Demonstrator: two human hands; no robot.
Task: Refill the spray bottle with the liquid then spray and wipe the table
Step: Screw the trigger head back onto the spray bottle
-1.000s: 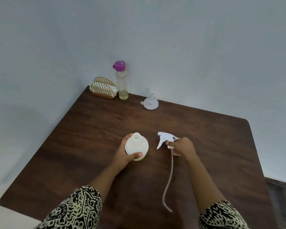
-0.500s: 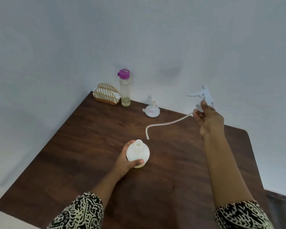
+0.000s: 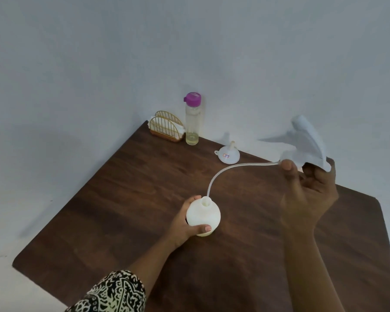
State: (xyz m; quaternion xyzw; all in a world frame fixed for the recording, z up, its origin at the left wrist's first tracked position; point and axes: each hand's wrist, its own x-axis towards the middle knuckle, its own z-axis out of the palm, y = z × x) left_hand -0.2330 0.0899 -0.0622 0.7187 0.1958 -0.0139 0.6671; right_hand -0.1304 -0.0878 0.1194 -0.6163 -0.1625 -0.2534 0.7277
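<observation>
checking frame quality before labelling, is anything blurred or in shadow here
Head view: the spray head and the right hand holding it are motion-blurred; the bottle, the left hand and the funnel are sharp; light is soft, with faint shadows on the wall and no glare.

At the far corner of the dark brown wooden tabletop sit a gold wire napkin holder and, beside it, a tall clear bottle with a purple cap. A small white funnel rests upside down nearby. A round white plastic bottle stands near the middle.
</observation>
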